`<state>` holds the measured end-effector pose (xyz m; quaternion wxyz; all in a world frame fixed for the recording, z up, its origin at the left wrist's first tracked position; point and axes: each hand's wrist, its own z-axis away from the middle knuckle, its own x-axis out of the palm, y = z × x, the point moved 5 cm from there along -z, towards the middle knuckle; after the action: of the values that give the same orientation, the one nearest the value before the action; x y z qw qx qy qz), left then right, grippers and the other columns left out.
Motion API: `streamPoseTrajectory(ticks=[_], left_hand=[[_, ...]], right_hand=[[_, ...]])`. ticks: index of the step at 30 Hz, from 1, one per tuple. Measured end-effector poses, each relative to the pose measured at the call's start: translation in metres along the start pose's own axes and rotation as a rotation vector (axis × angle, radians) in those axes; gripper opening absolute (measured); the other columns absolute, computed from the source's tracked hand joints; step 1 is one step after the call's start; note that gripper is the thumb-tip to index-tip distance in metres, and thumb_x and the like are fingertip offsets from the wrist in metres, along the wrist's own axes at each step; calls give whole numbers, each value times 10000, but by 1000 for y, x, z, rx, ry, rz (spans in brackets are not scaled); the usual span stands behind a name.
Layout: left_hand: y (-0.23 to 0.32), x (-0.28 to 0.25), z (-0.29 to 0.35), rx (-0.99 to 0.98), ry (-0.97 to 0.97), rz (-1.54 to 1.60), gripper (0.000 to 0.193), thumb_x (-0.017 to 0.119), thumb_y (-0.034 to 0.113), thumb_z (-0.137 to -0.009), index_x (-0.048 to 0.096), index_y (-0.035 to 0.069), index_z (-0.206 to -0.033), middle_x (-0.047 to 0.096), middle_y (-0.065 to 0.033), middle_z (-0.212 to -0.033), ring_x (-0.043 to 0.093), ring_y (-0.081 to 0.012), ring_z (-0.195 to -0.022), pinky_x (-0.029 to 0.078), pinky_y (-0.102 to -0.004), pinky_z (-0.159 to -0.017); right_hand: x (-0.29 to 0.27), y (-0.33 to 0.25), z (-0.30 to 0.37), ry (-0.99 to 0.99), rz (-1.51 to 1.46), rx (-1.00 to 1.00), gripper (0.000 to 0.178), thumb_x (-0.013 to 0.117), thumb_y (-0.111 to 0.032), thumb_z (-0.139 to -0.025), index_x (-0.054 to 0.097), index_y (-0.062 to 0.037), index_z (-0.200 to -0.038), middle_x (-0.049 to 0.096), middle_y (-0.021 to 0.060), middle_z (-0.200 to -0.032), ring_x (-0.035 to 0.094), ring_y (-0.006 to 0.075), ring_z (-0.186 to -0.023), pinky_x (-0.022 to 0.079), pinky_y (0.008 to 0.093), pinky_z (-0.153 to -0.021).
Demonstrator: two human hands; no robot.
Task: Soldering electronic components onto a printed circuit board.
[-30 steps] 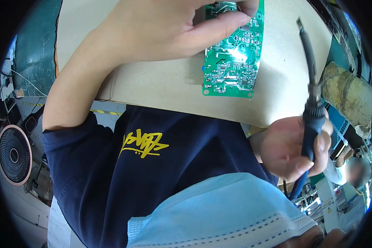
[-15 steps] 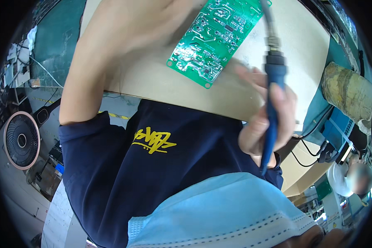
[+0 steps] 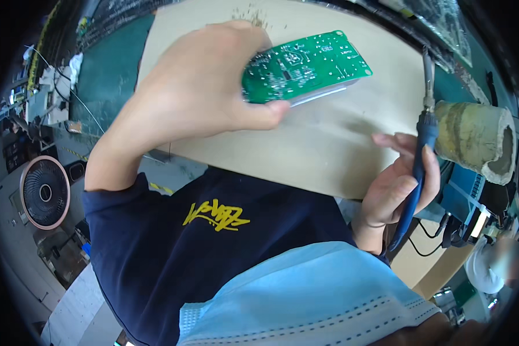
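Note:
My left hand (image 3: 213, 81) grips the left end of a green circuit board (image 3: 305, 66), its thumb along the near edge. The board's soldered side faces up, and a pale metallic edge shows beneath it. Some of the left fingers are hidden behind the hand and the board. On the right, my right hand (image 3: 403, 179) holds a blue-handled soldering iron (image 3: 424, 144) between thumb and fingers. The iron stands nearly upright in the picture, its metal tip pointing to the far side, well apart from the board.
A tan work sheet (image 3: 305, 150) covers the green bench (image 3: 112, 75). Small bits (image 3: 254, 16) lie scattered at its far edge. Right of the iron lies a worn, hollow cylinder (image 3: 473, 138), near a blue box (image 3: 461, 190). A round fan (image 3: 45, 192) stands at left; another person (image 3: 487, 265) is far right.
The board has turned and tilted, its long side now running more sideways. My left hand has come into fuller view around its left end. My right hand and the soldering iron have moved right.

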<state>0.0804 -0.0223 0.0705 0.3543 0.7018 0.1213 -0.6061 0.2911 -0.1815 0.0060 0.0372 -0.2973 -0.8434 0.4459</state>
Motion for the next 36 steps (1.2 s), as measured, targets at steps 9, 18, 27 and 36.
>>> streamPoseTrajectory(ticks=[9, 18, 27, 36], left_hand=[[-56, -98, -124, -55, 105, -5, 653, 767, 369, -733, 631, -80, -1188, 689, -221, -1062, 668, -280, -987, 517, -362, -855], [-157, -77, -260, 126, 138, -198, 541, 711, 348, -853, 630, 9, -1268, 670, -248, -1164, 650, -329, -1081, 489, -397, -953], [-181, -75, -272, -37, 406, -497, 434, 584, 383, -907, 630, 132, -1259, 666, -267, -1098, 647, -404, -1032, 508, -473, -917], [-357, -133, -153, -626, 531, -570, 382, 612, 323, -826, 731, -15, -958, 684, -274, -1038, 656, -411, -1020, 524, -447, -902]], right_hand=[[-5, -6, -5, 55, -92, 20, 493, 431, -393, -1050, 437, 2, -1345, 618, 224, -1007, 669, 296, -763, 522, 405, -768], [-8, -2, -7, 98, -126, 72, 469, 441, -374, -1047, 450, -4, -1336, 616, 197, -988, 663, 255, -754, 490, 390, -780], [-4, 1, -6, 114, -97, 159, 497, 454, -420, -1037, 449, -25, -1339, 594, 199, -977, 643, 277, -752, 500, 391, -769], [0, -2, -7, 12, -43, 199, 489, 387, -454, -1054, 423, -95, -1385, 598, 159, -950, 632, 247, -796, 437, 443, -911]])
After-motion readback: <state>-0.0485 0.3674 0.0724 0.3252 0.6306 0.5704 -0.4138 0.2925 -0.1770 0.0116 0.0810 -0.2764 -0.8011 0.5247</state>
